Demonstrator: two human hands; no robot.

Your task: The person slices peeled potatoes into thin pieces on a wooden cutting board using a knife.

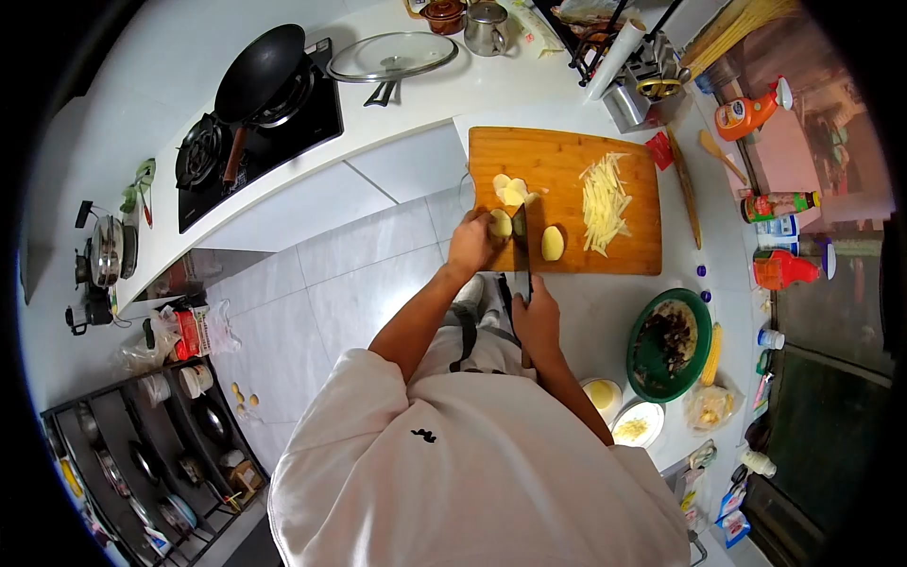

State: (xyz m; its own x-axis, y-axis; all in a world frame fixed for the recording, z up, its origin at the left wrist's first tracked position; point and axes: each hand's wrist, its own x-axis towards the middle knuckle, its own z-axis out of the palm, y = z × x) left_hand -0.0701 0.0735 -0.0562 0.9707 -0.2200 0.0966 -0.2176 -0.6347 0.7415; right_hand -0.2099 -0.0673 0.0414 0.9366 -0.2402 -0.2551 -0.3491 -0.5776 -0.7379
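Observation:
On the wooden cutting board [557, 151], my left hand [470, 240] has its fingers bent around a cut potato piece [501, 223] near the board's left edge. The kitchen knife [521, 248] is in my right hand [537, 312], its dark blade just right of that piece. Several potato slices [511, 190] lie beyond my left hand. A potato half [553, 243] rests to the right of the blade. Thin potato strips [605, 203] form a pile on the board's right side.
A green bowl [669, 345] with dark food stands at the right, near a corn cob [711, 354] and a white plate [639, 424]. At the upper left are a black wok [260, 74] on the stove and a glass lid [393, 57]. Bottles line the right side.

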